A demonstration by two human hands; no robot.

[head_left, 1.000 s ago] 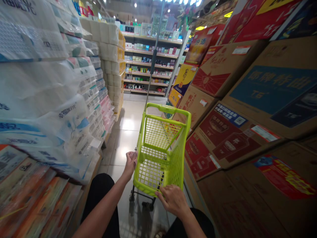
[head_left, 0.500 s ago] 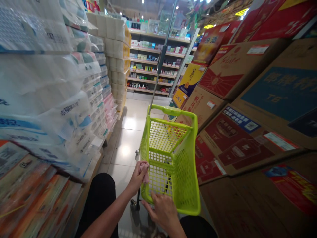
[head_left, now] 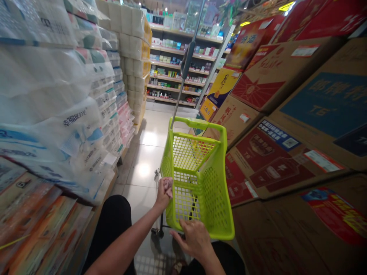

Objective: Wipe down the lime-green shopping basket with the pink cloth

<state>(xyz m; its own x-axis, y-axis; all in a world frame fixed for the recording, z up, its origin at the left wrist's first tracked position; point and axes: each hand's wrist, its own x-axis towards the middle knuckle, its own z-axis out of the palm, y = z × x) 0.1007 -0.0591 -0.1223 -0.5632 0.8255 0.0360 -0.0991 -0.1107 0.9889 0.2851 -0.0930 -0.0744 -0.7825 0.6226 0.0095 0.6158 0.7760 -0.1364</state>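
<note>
A lime-green plastic shopping cart stands right in front of my knees, its mesh basket holding nothing I can see. A crumpled pink cloth is bunched in my left hand, which is closed around it and pressed against the basket's left rim. At the near rim is my right hand, its index finger reaching over the edge and its thumb spread apart outside. Part of the near rim is hidden under this hand. From the far left corner of the cart rises a metal pole with a dark grip.
Stacked packs of tissue paper line the left side. Cardboard cartons with price labels are piled along the right. Ahead, across the tiled floor, stand shelves of small boxed goods. My knees flank the cart's near end.
The cart's near end has swung slightly right and away. My left hand has slid a little up along the left rim with the pink cloth. My right hand has shifted slightly right.
</note>
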